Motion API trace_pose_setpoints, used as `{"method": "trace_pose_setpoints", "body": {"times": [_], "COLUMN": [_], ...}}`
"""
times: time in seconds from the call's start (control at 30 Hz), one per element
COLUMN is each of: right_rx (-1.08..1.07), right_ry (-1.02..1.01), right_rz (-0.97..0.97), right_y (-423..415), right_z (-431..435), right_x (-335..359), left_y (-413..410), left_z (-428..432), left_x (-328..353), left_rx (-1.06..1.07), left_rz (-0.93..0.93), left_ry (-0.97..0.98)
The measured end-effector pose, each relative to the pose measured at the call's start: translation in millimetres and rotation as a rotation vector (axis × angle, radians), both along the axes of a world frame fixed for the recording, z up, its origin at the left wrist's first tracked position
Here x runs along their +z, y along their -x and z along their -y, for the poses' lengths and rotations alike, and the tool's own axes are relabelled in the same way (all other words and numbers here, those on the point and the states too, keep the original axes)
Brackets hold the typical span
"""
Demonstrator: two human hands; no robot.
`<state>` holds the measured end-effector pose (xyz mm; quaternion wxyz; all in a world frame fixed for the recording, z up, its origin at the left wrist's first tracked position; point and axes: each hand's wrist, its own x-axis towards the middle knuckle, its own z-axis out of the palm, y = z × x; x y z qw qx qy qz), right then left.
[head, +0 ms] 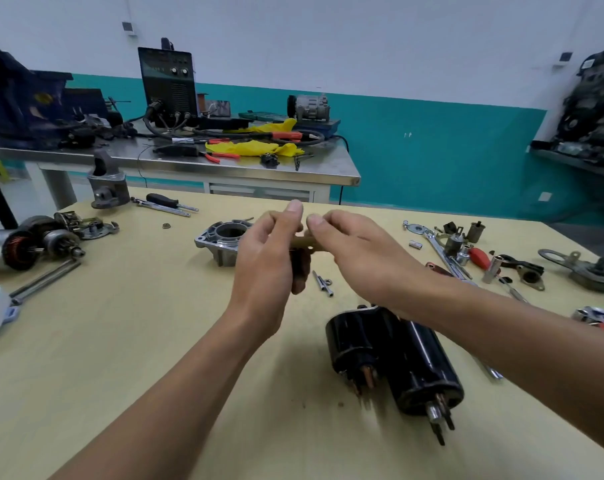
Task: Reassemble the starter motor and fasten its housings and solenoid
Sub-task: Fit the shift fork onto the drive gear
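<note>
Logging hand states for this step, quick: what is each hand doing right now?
Left hand: closed, gripping a small tan plastic piece.
Right hand: closed, pinching the other end of the same piece.

The black starter motor body (421,365) lay on its side, shaft end toward the camera. The black solenoid (359,344) touched its left flank, copper terminals showing. Beyond the body, a tan plastic lever (305,242) was held up, pinched between the left hand (266,265) and right hand (359,251). The bare aluminium nose housing (217,242) stood farther beyond, to the left.
</note>
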<state>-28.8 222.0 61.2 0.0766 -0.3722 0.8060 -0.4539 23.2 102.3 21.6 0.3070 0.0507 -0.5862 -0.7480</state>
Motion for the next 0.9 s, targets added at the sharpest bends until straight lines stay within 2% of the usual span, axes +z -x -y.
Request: {"method": "trace_pose_setpoints", "body": {"times": [0.07, 0.13, 0.2, 0.27, 0.37, 0.47, 0.53, 0.6, 0.77, 0.9], "right_rx": [0.033, 0.007, -0.141, -0.355, -0.548, -0.522, -0.462, -0.416, -0.385, -0.404], "right_ry": [-0.009, -0.043, -0.091, -0.141, -0.375, -0.495, -0.460, -0.402, -0.238, -0.058], "right_rz": [0.022, -0.066, -0.200, -0.223, -0.136, -0.014, 0.107, 0.215, 0.436, 0.483], "right_y": [-2.2, -0.8, 8.2, 17.0, 13.8, -1.6, -6.2, -4.8, -3.2, -8.4], "right_z": [0.1, -7.4, -23.4, -47.9, -81.2, -86.8, -83.1, -82.9, -87.5, -89.6], "right_x": [7.8, 14.2, 15.2, 10.8, -11.5, -34.7, -41.3, -41.7, -45.8, -57.2], "left_y": [1.3, 5.0, 8.3, 11.4, 15.5, 16.7, 15.2, 13.4, 15.5, 14.7], "left_z": [0.7, 1.2, 2.8, 7.3, 9.8, 8.1, 6.8, 4.0, -16.5, -30.8], "left_x": [-1.4, -3.8, -7.1, -10.9, -18.6, -26.6, -29.6, -31.2, -35.4, -38.4], "left_rx": [0.027, 0.043, 0.058, 0.049, -0.002, -0.019, -0.050, -0.086, -0.141, -0.114], "left_rz": [-0.003, 0.068, 0.188, 0.319, 0.479, 0.598, 0.663, 0.711, 0.713, 0.645], "left_ry": [-0.045, -0.110, -0.201, -0.248, -0.143, 0.105, 0.198, 0.200, 0.088, 0.051]}}
